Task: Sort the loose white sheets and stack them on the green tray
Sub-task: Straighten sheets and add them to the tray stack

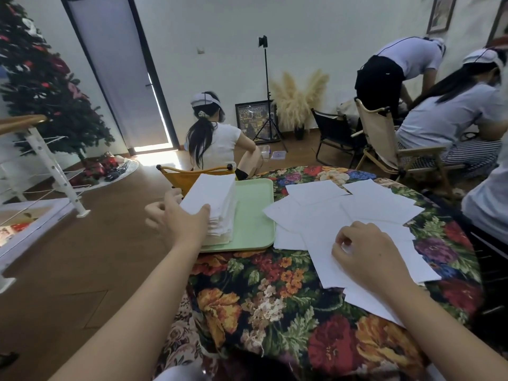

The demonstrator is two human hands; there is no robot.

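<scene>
While the head camera looks down: both hands work at a round counter (275, 292) with a flowery cloth.
Green tray (255, 213): it sits at the far left edge of the counter.
Stack (213, 196): a tall pile of white sheets stands on the left part of the tray, a bit uneven at the near side.
Left hand (178, 215): it rests on the near left corner of the stack, thumb on top, the other fingers (154, 213) loosely curled at the side and holding nothing.
Loose sheets (343, 213): many lie spread and overlapping on the counter, just right of the tray.
Right hand (365, 251): it lies on the loose sheets, fingers bent, tips pinching at one sheet's edge.
How the paper will handle: it looks thin, light and floppy, and will likely slide easily.
Where to hold: probably best at an edge or corner, lifting one sheet at a time.
</scene>
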